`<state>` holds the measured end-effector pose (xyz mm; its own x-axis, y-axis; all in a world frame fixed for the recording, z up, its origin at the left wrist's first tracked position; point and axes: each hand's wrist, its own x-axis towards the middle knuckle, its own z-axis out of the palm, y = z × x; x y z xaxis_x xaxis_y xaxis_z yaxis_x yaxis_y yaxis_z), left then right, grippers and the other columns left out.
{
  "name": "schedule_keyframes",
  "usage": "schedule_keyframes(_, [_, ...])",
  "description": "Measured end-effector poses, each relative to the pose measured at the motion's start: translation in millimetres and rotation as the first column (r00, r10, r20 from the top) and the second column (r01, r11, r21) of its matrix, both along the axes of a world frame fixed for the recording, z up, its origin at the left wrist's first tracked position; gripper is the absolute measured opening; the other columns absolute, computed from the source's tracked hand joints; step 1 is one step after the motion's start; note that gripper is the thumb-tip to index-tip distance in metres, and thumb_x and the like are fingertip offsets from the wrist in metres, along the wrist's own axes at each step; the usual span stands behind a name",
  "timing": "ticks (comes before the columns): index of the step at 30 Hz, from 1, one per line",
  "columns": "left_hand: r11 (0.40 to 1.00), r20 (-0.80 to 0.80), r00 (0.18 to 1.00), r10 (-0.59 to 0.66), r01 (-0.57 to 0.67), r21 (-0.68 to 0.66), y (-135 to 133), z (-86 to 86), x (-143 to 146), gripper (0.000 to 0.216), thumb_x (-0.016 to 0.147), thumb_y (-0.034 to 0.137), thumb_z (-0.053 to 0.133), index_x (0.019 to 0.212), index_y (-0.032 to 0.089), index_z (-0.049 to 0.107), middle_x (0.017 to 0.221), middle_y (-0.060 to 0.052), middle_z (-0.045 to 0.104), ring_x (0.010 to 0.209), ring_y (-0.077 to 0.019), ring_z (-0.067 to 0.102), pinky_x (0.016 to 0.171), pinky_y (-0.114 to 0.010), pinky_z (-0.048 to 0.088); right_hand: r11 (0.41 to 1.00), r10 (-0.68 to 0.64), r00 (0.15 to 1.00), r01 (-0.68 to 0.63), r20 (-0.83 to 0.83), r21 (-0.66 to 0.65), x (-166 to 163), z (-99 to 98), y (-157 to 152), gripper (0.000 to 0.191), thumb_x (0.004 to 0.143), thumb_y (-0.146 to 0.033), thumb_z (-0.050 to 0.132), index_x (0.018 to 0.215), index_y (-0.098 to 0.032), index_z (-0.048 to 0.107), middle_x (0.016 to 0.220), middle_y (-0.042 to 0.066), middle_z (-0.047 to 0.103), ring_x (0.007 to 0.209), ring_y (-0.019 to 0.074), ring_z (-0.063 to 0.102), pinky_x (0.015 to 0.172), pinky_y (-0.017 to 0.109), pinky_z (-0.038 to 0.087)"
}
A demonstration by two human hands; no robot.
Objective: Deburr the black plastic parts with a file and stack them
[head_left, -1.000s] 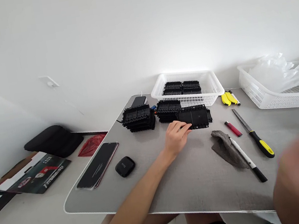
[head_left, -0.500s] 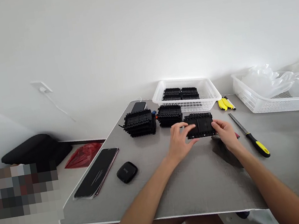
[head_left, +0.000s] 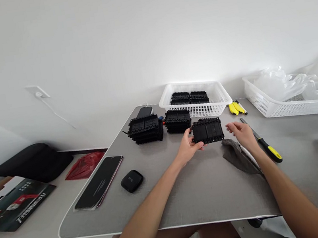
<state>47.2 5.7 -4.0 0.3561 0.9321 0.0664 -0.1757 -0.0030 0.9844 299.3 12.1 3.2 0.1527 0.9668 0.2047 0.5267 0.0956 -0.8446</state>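
Grey table (head_left: 183,197) against a white wall. Left hand (head_left: 188,146) grips a black ribbed panel (head_left: 207,131) by its left end, thumb at the lower corner, probably to leave the broad face in view; panel is in front of the white basket (head_left: 208,109), face tilted toward the wearer. Right hand (head_left: 242,134) sits just beside the panel's right edge, apart, fingers curled; can't tell if anything's in it. Left stack (head_left: 145,128) and middle stack (head_left: 177,121) stand beyond the left hand, likely for easy reach. Cloth (head_left: 237,158) lies near the right forearm.
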Motion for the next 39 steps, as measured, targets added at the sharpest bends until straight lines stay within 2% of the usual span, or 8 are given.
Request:
schedule_keyframes(2, [1.000,-0.016,1.000,0.017,-0.017,0.001,2,-0.3,-1,0.077,0.073,0.032,0.078,0.133,0.018,0.033,0.102,-0.012,0.066,0.084,-0.0260,0.071,0.071,-0.038,0.060,0.986,-0.165,0.932,0.167,0.323,0.024,16,-2.5,3,0.035,0.088,-0.041,0.049,0.101,-0.016,0.070,0.094,0.011,0.070,0.091,0.0248,0.062,0.079,0.035,0.046])
schedule_keyframes(5, [0.999,-0.031,0.999,0.032,-0.032,0.005,3,-2.0,-2,0.074,0.073,0.031,0.077,0.132,0.018,0.034,0.099,-0.010,0.066,0.082,-0.0253,0.072,0.069,-0.038,0.060,0.966,-0.170,0.773,0.255,0.611,-0.053,31,-10.5,3,0.032,0.085,-0.037,0.056,0.106,-0.016,0.069,0.100,0.014,0.069,0.098,0.0283,0.061,0.080,0.036,0.044])
schedule_keyframes(14, [0.997,-0.028,0.997,0.069,-0.068,0.031,6,-10.0,-1,0.073,0.073,0.029,0.076,0.132,0.019,0.034,0.105,-0.012,0.066,0.082,-0.0257,0.072,0.068,-0.038,0.061,0.910,-0.140,0.751,0.354,0.645,-0.214,36,-15.0,1,0.022,0.087,-0.032,0.053,0.094,-0.015,0.065,0.092,0.016,0.068,0.089,0.0277,0.064,0.068,0.034,0.044])
schedule_keyframes(17, [0.994,-0.047,0.994,0.094,-0.091,0.063,4,-7.6,-1,0.070,0.074,0.030,0.076,0.131,0.019,0.036,0.112,-0.014,0.065,0.081,-0.0257,0.073,0.068,-0.039,0.062,0.953,-0.164,0.870,0.261,0.465,-0.152,28,-3.2,0,0.024,0.089,-0.035,0.048,0.102,-0.016,0.057,0.091,0.012,0.066,0.086,0.0245,0.063,0.070,0.033,0.045])
schedule_keyframes(20, [0.990,-0.037,0.993,0.115,-0.112,0.087,4,-6.9,0,0.071,0.074,0.031,0.076,0.132,0.021,0.036,0.115,-0.014,0.064,0.081,-0.0254,0.073,0.072,-0.041,0.062,0.993,0.019,1.000,-0.018,0.006,-0.115,1,14.0,-8,0.024,0.090,-0.041,0.044,0.103,-0.021,0.046,0.080,0.003,0.059,0.071,0.0174,0.059,0.062,0.028,0.045])
schedule_keyframes(25, [0.984,-0.012,0.989,0.146,-0.144,0.101,5,-9.9,2,0.075,0.073,0.034,0.077,0.134,0.022,0.035,0.111,-0.013,0.066,0.079,-0.0251,0.073,0.075,-0.043,0.061,0.922,0.263,0.693,-0.385,-0.671,-0.036,-60,31.6,-25,0.040,0.087,-0.063,0.043,0.084,-0.023,0.043,0.061,-0.007,0.036,0.047,0.0083,0.034,0.044,0.019,0.028])
schedule_keyframes(29, [0.977,-0.026,0.985,0.172,-0.168,0.128,3,-10.2,4,0.077,0.073,0.036,0.077,0.136,0.023,0.035,0.113,-0.013,0.065,0.073,-0.0214,0.072,0.075,-0.040,0.060,0.869,0.154,0.634,-0.453,-0.758,-0.202,-93,28.8,-27,0.062,0.084,-0.078,0.026,0.059,-0.022,0.033,0.049,-0.007,0.024,0.040,0.0066,0.019,0.038,0.020,0.014])
schedule_keyframes(39, [0.963,-0.104,0.972,0.211,-0.189,0.190,-5,-8.9,8,0.069,0.076,0.033,0.072,0.135,0.025,0.036,0.112,-0.011,0.066,0.047,-0.0053,0.054,0.045,-0.017,0.038,0.843,0.000,0.666,-0.402,-0.746,-0.358,-126,28.4,-25,0.052,0.094,-0.057,0.024,0.055,-0.022,0.026,0.043,-0.008,0.020,0.037,0.0055,0.010,0.036,0.019,0.009])
